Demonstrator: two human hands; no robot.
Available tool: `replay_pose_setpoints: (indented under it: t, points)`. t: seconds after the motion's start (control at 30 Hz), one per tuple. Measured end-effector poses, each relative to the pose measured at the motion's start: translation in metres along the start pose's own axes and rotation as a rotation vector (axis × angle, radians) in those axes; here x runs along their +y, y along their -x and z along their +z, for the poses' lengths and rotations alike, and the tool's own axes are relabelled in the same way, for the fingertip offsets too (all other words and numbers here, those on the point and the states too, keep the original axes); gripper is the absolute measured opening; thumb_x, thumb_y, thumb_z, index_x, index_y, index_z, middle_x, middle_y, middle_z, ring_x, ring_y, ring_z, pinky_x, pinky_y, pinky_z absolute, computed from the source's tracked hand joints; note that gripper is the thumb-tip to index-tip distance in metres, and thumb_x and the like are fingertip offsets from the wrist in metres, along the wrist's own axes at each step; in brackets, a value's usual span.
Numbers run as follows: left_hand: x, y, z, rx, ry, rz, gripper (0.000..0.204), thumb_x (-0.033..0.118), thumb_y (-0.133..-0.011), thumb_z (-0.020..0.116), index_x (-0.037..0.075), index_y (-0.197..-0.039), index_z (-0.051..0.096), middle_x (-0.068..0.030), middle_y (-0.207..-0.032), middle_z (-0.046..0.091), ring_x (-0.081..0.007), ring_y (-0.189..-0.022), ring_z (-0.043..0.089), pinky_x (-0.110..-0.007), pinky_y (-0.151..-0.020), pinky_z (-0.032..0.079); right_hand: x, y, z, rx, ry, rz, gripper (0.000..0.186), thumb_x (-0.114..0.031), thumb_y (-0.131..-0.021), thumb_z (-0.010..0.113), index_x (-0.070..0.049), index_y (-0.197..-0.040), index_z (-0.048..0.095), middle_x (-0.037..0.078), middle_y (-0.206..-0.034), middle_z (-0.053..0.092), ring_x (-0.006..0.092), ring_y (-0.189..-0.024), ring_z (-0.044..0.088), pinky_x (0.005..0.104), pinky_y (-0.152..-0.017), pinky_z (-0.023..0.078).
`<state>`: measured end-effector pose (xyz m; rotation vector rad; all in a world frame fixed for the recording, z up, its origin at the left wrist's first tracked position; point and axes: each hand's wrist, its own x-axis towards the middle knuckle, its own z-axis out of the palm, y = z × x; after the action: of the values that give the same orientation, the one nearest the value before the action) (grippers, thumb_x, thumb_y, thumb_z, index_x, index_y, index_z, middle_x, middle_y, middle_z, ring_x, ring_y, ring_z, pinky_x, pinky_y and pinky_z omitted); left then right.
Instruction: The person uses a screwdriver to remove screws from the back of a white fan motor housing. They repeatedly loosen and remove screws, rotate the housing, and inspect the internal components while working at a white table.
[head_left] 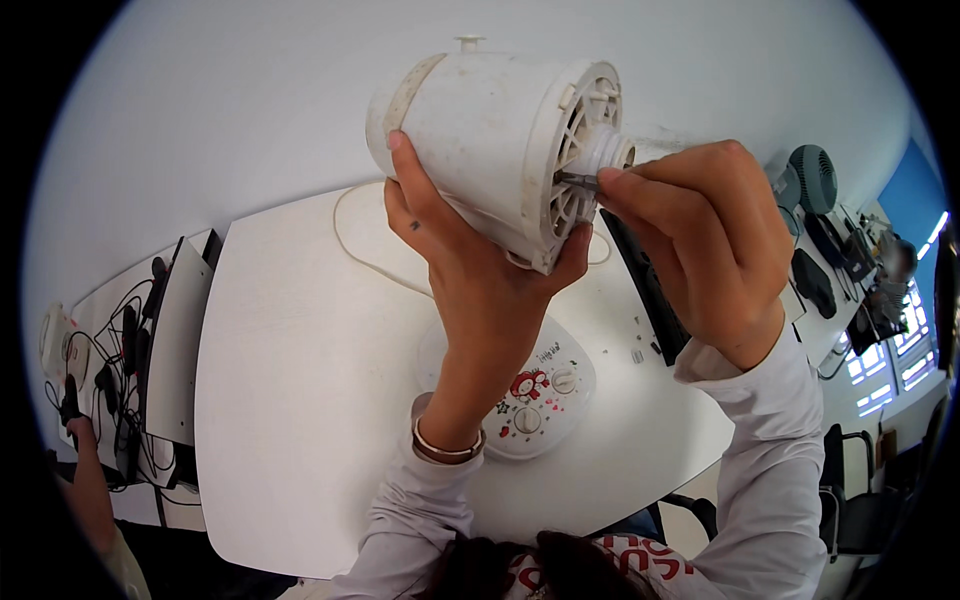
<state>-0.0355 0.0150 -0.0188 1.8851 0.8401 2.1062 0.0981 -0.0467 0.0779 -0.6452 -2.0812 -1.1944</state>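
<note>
My left hand [480,260] is closed around the underside of a white cylindrical fan motor housing [470,120], holding it tilted above the table. The slotted round end of the housing faces right, with a short collar [604,150] sticking out of its middle. Between the pinched fingers of my right hand [710,230] is a thin grey metal tool [578,181]. Its tip reaches into the slots beside the collar, and whether it touches anything inside is hidden. Below my hands, a white rounded base [555,410] with two knobs and cartoon prints lies on the table, partly covered by my left forearm.
The white table [290,390] carries a pale cord [350,245], several small loose parts [638,355] and a long black object [645,290] at right. Cables [125,350] crowd a desk at left, near another person's arm [92,490]. A grey fan [813,180] stands far right.
</note>
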Motion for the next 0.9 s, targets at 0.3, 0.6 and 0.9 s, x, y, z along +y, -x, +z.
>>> replay_pose_setpoints:
  t: [0.3, 0.6, 0.9]
  points:
    - [0.002, 0.002, -0.002, 0.003, -0.062, 0.015, 0.129, 0.014, -0.060, 0.087, 0.006, -0.148, -0.007, -0.0338, -0.136, 0.012, -0.0448, -0.122, 0.034, -0.048, -0.092, 0.044, 0.000, -0.002, 0.004, -0.016, 0.103, -0.047, 0.032, -0.004, -0.063, 0.081, -0.001, -0.090, 0.065, 0.006, -0.075, 0.055, 0.0206, -0.060, 0.048, 0.0311, -0.053, 0.037]
    - [0.004, 0.004, -0.002, 0.010, -0.047, -0.031, 0.126, 0.019, -0.063, 0.087, 0.009, -0.149, -0.005, -0.0341, -0.138, 0.010, -0.0422, -0.114, 0.044, -0.047, -0.091, 0.045, -0.007, -0.010, 0.008, -0.068, 0.118, -0.054, 0.025, -0.017, -0.070, 0.076, -0.006, -0.083, 0.058, 0.005, -0.073, 0.048, 0.0205, -0.062, 0.044, 0.0326, -0.053, 0.036]
    - [0.002, 0.004, -0.002, 0.025, -0.061, -0.010, 0.125, 0.020, -0.062, 0.087, 0.009, -0.148, -0.003, -0.0326, -0.138, 0.007, -0.0413, -0.114, 0.047, -0.046, -0.088, 0.048, -0.012, -0.010, 0.008, -0.223, 0.145, 0.059, 0.022, -0.017, -0.072, 0.068, -0.009, -0.082, 0.050, 0.004, -0.077, 0.048, 0.0216, -0.065, 0.045, 0.0316, -0.058, 0.033]
